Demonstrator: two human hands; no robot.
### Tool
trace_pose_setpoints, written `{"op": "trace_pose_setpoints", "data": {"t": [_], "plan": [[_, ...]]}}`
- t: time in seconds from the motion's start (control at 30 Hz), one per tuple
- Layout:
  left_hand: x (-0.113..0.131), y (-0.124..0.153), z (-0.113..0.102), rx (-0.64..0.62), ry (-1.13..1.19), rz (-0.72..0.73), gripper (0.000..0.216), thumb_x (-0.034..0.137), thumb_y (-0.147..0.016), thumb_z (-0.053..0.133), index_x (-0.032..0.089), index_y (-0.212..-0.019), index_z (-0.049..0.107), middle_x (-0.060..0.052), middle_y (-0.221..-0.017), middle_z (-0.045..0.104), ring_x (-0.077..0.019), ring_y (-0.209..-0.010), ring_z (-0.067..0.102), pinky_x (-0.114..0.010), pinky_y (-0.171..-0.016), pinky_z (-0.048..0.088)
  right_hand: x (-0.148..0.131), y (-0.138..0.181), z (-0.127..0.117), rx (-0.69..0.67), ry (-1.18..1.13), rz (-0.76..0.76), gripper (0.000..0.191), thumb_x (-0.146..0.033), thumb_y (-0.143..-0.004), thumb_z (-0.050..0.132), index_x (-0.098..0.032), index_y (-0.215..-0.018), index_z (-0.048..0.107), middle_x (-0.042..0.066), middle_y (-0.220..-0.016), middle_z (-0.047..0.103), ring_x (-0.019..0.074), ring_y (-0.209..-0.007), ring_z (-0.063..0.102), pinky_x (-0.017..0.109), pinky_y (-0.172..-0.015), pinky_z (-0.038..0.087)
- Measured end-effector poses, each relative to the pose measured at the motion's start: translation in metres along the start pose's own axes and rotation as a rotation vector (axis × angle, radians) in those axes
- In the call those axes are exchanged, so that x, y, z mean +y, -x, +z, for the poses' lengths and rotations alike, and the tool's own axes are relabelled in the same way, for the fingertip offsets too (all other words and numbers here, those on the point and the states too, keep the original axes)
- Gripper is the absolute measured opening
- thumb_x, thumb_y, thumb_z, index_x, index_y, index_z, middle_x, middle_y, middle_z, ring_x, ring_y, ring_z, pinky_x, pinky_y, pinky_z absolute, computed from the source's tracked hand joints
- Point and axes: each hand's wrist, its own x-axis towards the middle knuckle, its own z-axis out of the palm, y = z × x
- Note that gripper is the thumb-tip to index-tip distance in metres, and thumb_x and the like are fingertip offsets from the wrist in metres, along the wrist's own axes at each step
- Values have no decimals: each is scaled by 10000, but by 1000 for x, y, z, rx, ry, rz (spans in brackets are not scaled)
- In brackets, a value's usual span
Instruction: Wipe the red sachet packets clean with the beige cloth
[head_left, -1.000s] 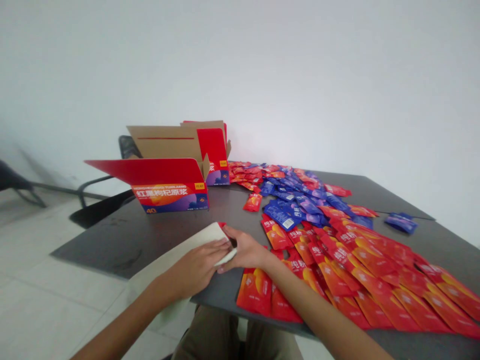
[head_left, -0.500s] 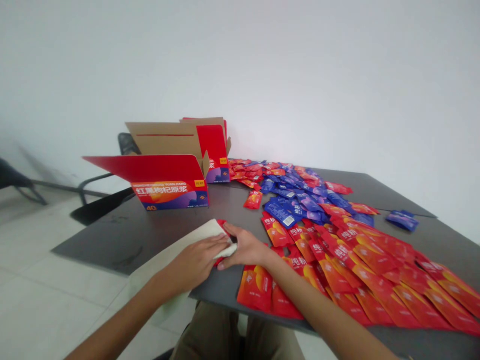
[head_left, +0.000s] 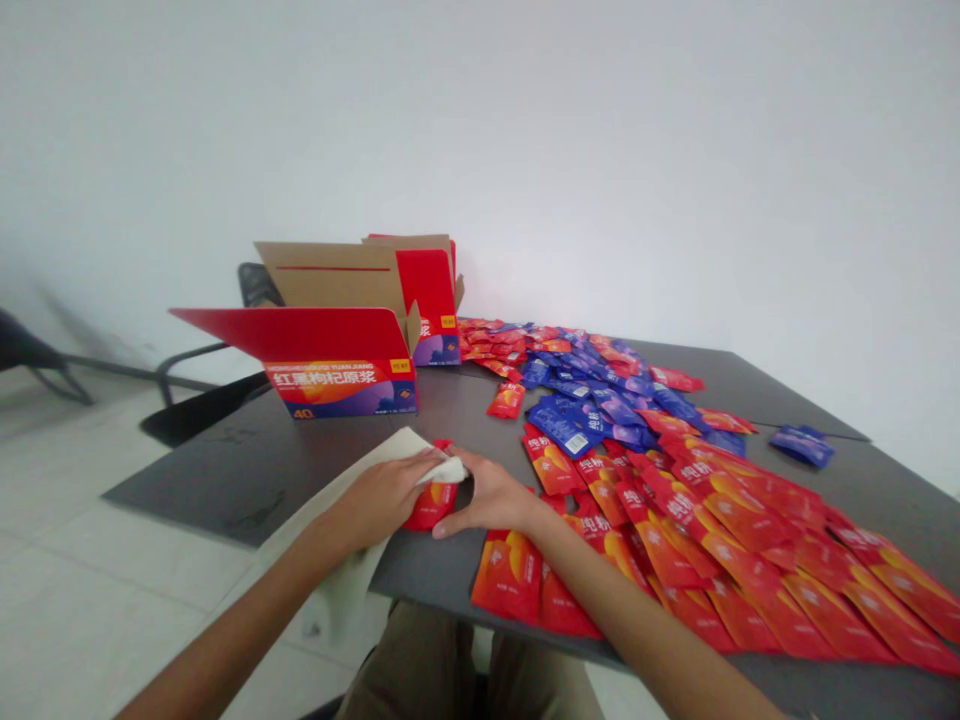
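1. Grey counter (head_left: 450,415) is carrying a red pouch (head_left: 431,508) near its front edge.
2. Left hand (head_left: 386,500) is pressing cloth (head_left: 390,447) over it, fingers together.
3. Right hand (head_left: 491,495) is holding thumb and fingers spread beside it, probably for steadying.

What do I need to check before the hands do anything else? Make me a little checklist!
1. Cloth under the left hand: ok, the hand rests on it.
2. Red packet on the table: ok, it lies between the two hands.
3. Whole packet in sight: not ok, the cloth and left hand cover part of it.
4. Right hand steadying the packet: cannot tell; thumb and fingers are spread beside it.
5. Packet wiped clean: cannot tell, too blurry.
6. Nearest box open: ok, its red flap is unfolded.
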Motion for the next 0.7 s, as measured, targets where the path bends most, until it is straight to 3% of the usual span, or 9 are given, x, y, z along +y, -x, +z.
{"op": "trace_pose_setpoints", "data": {"t": [0.07, 0.2, 0.4, 0.6, 0.7], "plan": [[0, -1, 1, -1, -28, 0, 553, 31, -806, 392, 117, -1345, 476, -130, -1391, 508, -220, -1283, 479, -381, -1096, 369, -1, 0, -1, -7, -12, -4, 908, -511, -437, 848, -230, -1249, 555, 53, -1191, 646, 262, -1088, 602, 392, -992, 435], [13, 6, 4, -53, -8, 148, 536, 72, -819, 421, 139, -1348, 477, -103, -1404, 499, -195, -1313, 441, -365, -1117, 343, -1, 0, 0, -16, -17, -3, 947, -440, -406, 874, -211, -1265, 545, 65, -1225, 628, 268, -1120, 585, 386, -1001, 428], [1, -2, 0, 3, -24, -18, 539, 42, -824, 381, 136, -1347, 477, -121, -1377, 525, -219, -1259, 506, -378, -1080, 386, 1, 1, 0, -2, -38, 11, 980, -466, -424, 863, -236, -1310, 511, 62, -1274, 601, 276, -1182, 549, 403, -1044, 389], [9, 8, 6, -52, -13, 151, 558, 62, -815, 417, 150, -1365, 456, -98, -1420, 481, -192, -1322, 430, -367, -1119, 340, 1, 0, 1, -26, -12, 23, 998, -459, -403, 870, -209, -1301, 514, 81, -1290, 591, 280, -1174, 555, 398, -1036, 398], [6, 6, 2, -42, -13, 83, 546, 64, -825, 393, 128, -1364, 458, -110, -1405, 496, -193, -1301, 457, -367, -1110, 351, 0, 0, 0, -15, -1, 25, 1017, -496, -410, 859, -189, -1311, 501, 92, -1285, 591, 284, -1170, 555, 405, -1036, 397]]}}
